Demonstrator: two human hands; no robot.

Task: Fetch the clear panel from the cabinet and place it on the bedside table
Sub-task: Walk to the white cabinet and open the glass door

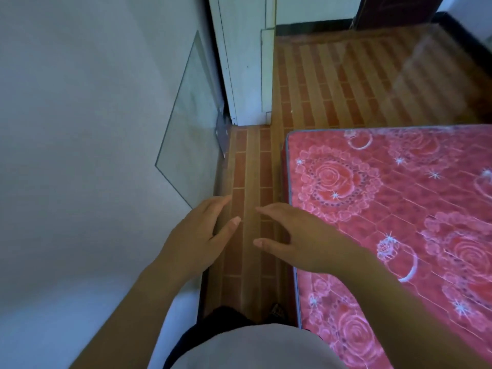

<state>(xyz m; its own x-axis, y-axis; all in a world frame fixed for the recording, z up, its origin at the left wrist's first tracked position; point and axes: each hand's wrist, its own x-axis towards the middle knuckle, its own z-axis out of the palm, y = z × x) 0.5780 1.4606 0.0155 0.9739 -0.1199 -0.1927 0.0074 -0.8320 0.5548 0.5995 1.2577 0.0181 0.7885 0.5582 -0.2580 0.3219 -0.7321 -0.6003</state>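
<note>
A person stands in the narrow aisle between a pale wall [80, 129] and a bed, both bare arms stretched forward over the striped brown-and-red tiled floor [253, 169]; the left hand [197, 235] is spread wide with fingers straight and relaxed, holding nothing, its fingertips close to the wall's foot; the right hand [300, 241] is likewise wide, fingers straight and pointing left toward the other hand, holding nothing; the two hands are near each other but apart. The clear panel [191, 123] stands on edge ahead of the left hand, tilted against the wall, its near lower corner just beyond the left fingertips and not touched by either hand; a small grey metal fitting [222, 131] shows at its far lower corner. Just past the panel stands a white cabinet [245, 62], its base on the floor. To the right lies a red mattress [399, 209] printed with pale rose and ring patterns, its corner beside the right hand. At the bottom edge are the person's light shirt [253, 347], dark trousers [226, 318] and part of one foot [278, 311].
</note>
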